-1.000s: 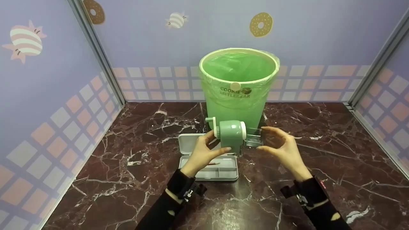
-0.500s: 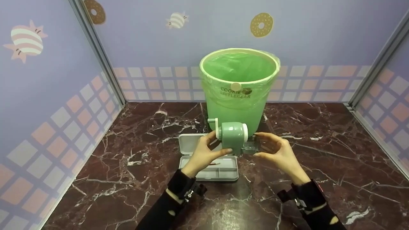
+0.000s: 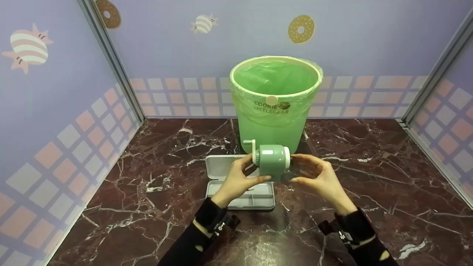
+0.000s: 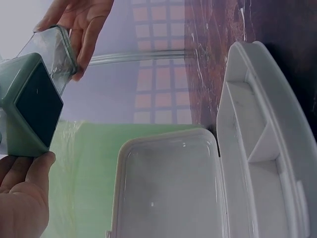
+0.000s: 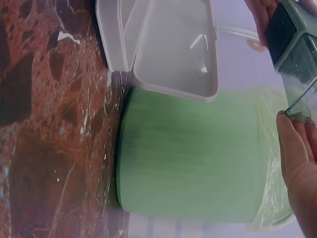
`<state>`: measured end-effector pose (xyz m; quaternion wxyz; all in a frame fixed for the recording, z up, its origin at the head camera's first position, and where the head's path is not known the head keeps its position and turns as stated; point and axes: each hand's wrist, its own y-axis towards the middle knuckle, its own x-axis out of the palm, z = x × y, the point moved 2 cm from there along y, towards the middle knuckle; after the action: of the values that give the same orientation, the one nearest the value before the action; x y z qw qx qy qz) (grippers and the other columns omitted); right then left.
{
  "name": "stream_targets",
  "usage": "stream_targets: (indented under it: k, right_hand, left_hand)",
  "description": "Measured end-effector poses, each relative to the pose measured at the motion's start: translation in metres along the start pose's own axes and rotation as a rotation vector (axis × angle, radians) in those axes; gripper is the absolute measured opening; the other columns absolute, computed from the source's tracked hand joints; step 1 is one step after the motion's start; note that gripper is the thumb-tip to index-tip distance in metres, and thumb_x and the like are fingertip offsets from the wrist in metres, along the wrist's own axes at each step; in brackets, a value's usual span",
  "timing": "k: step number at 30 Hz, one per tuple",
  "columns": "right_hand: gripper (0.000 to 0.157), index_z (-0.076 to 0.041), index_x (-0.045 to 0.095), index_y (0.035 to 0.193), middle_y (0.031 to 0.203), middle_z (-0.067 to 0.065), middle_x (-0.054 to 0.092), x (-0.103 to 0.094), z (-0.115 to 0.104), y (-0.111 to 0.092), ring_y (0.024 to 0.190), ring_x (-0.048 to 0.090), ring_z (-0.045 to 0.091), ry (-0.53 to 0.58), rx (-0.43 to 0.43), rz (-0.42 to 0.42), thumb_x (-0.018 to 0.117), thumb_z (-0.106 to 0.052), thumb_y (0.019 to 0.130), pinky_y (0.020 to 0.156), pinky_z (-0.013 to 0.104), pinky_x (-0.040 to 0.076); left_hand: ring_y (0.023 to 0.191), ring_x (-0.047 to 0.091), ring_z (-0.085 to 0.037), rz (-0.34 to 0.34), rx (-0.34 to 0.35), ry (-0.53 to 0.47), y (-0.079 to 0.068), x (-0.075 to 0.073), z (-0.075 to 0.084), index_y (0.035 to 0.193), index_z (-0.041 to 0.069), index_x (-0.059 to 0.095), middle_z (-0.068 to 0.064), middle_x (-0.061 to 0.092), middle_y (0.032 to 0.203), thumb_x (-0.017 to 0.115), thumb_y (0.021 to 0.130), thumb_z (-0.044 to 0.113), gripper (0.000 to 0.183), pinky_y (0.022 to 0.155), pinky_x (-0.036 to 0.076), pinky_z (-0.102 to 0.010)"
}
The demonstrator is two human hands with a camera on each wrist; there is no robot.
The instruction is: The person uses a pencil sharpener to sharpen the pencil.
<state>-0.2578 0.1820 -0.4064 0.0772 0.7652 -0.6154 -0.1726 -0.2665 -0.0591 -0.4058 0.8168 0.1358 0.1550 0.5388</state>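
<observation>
My left hand (image 3: 236, 181) grips a green hand-crank pencil sharpener (image 3: 272, 159) by its body, off the tabletop. Its white crank points left and its white front ring right. With thumb and fingers, my right hand (image 3: 323, 176) pinches the sharpener's clear shavings drawer (image 4: 49, 47). In both wrist views the drawer sticks partly out of the body; in the head view the right fingers and dark reflections hide most of it. The sharpener's dark flat base (image 5: 278, 32) shows in the right wrist view.
Below the hands, a grey pencil case (image 3: 263, 202) lies with its lid (image 3: 217, 166) raised and compartments exposed. Close behind stands a green trash bin (image 3: 271, 127) lined with a plastic bag. Patterned walls bound the dark marbled table (image 3: 129, 221).
My right hand has moved left with the drawer, which now goes deeper into the sharpener. My left hand and the sharpener have shifted slightly right and down.
</observation>
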Motion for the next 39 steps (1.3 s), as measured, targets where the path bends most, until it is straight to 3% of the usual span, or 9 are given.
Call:
stream_targets:
  k: [3,8,19,27,35,39]
  right_hand:
    - [0.064,0.01,0.056,0.129,0.125,0.023,0.065,0.005,-0.001,-0.001,0.108,0.066,0.006,-0.033,0.0,-0.006,0.08,0.011,0.069,0.096,0.022,0.052]
    - [0.066,0.014,0.052,0.13,0.126,0.031,0.061,0.013,-0.002,-0.002,0.106,0.068,0.006,0.011,0.012,-0.031,0.078,0.014,0.069,0.096,0.025,0.053]
    - [0.067,0.015,0.053,0.128,0.124,0.03,0.062,0.016,0.0,-0.003,0.105,0.069,0.008,0.048,0.023,-0.032,0.079,0.014,0.067,0.096,0.027,0.053]
    - [0.068,0.015,0.052,0.129,0.118,0.015,0.069,0.017,0.001,-0.003,0.105,0.07,0.01,0.068,-0.005,-0.049,0.08,0.013,0.067,0.096,0.028,0.054]
    - [0.071,0.014,0.049,0.132,0.124,0.028,0.062,0.017,0.0,-0.003,0.106,0.069,0.009,0.051,-0.005,-0.093,0.08,0.012,0.068,0.097,0.027,0.053]
    - [0.076,0.012,0.045,0.136,0.129,0.024,0.059,0.014,-0.004,-0.003,0.111,0.066,0.009,0.053,-0.014,-0.136,0.079,0.013,0.068,0.098,0.027,0.052]
  left_hand:
    - [0.129,0.056,-0.03,-0.012,-0.001,0.008,-0.001,0.004,0.0,0.137,-0.003,0.052,-0.02,0.059,0.135,0.08,0.077,0.003,0.066,0.11,0.043,-0.033]
    - [0.126,0.059,-0.028,-0.03,0.001,0.008,-0.002,0.01,-0.001,0.138,0.001,0.053,-0.017,0.06,0.135,0.08,0.077,0.003,0.067,0.11,0.044,-0.033]
    - [0.129,0.056,-0.028,-0.019,0.001,-0.008,-0.004,0.016,-0.005,0.139,0.001,0.051,-0.017,0.058,0.137,0.08,0.079,0.006,0.067,0.111,0.043,-0.031]
    - [0.128,0.056,-0.028,-0.025,-0.008,0.007,-0.003,0.019,-0.007,0.138,0.0,0.051,-0.017,0.058,0.137,0.08,0.079,0.006,0.066,0.11,0.043,-0.029]
    - [0.129,0.056,-0.029,-0.028,-0.008,0.009,-0.003,0.019,-0.009,0.137,-0.001,0.052,-0.018,0.058,0.137,0.08,0.079,0.005,0.065,0.109,0.043,-0.029]
    - [0.129,0.056,-0.027,-0.034,-0.004,0.007,-0.003,0.019,-0.008,0.138,0.0,0.051,-0.017,0.058,0.138,0.08,0.078,0.006,0.067,0.11,0.043,-0.029]
